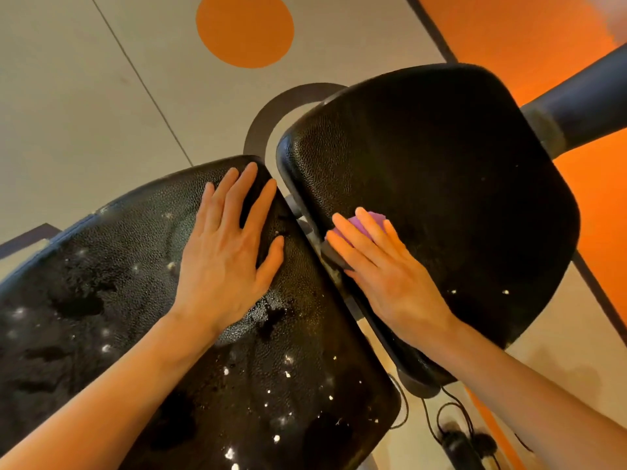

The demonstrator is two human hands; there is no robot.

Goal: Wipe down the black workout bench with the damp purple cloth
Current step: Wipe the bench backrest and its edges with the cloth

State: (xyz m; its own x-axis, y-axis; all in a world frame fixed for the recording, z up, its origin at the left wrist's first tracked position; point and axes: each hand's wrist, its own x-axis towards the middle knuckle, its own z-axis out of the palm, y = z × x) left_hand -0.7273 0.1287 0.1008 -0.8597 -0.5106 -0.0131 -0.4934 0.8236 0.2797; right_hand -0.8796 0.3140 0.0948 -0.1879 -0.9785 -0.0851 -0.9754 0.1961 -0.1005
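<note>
We are pressing our left hand (225, 256) flat, fingers straight, on the wet, white-flecked black bench pad (112, 300). Our right hand (383, 269), fingers straight, is pressing the purple cloth (371, 220) onto the neighbouring seat pad (458, 171). Below is lying grey flooring (84, 113) with orange patches (245, 28).

A pale grey floor (84, 106) is seen across the upper left of the frame, crossed by a thin dark seam (135, 72) running diagonally. An orange circle (245, 28) is painted near the top centre, and a dark grey ring (261, 127) is partly shown below it. A large orange area (515, 32), edged by a dark stripe (431, 25), fills the upper right. Black cables (451, 412) are coiled on the floor at the lower right. Warm, soft light is cast throughout.
</note>
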